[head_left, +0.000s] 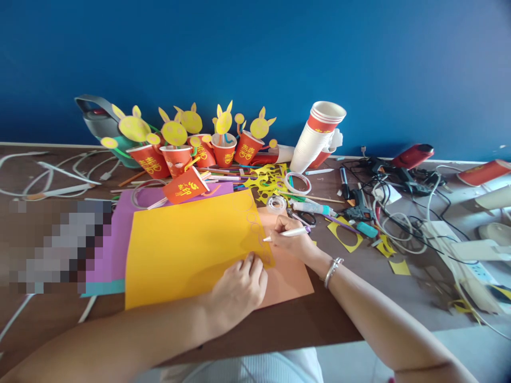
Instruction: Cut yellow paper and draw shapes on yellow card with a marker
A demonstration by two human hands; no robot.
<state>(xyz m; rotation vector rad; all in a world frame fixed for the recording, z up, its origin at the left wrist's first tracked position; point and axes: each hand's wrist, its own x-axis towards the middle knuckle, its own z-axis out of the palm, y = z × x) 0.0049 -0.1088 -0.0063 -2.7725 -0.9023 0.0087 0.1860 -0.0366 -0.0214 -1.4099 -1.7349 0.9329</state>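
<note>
My right hand (288, 236) holds a white pen (293, 232), its tip at the right edge of a yellow-orange sheet (179, 244). Faint circular outlines run along that edge. My left hand (241, 282) rests on the sheet's lower right part, fingers curled against the paper, with nothing visible in them. Beneath it lie an orange-pink sheet (297, 282) on the right and a purple sheet (106, 250) on the left. A red paper cup (186, 186) lies tipped at the sheet's top edge.
Red cups (175, 159) with yellow animal faces stand by the blue wall. Behind are a tall cup stack (317, 133) and yellow paper scraps (267, 181). Glue guns (359, 207), cables and a power strip (459, 260) crowd the right. White cables (51, 175) lie left.
</note>
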